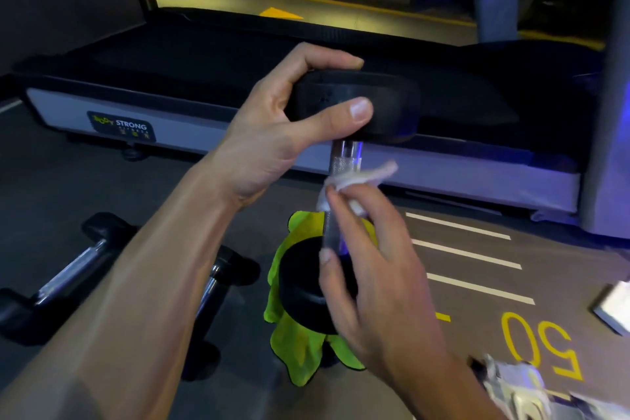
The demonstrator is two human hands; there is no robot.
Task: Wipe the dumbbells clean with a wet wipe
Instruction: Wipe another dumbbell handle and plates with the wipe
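Note:
A black dumbbell [354, 106] with a chrome knurled handle stands upright in the middle, its lower head [303, 286] resting on a bright green cloth [300, 348]. My left hand [283, 126] grips the upper head from the left, thumb across its front. My right hand [371, 269] presses a crumpled white wet wipe [354, 181] around the handle just below the upper head; the hand is motion-blurred. Two more black dumbbells [68, 269] lie on the floor at the lower left, partly hidden behind my left forearm.
A treadmill [177, 133] with a grey side rail and a "STRONG" label runs across behind the dumbbell. The dark floor at right carries white stripes and a yellow "50" [542, 348]. A white packet [617, 303] lies at the right edge; crumpled white packaging [518, 389] sits at bottom right.

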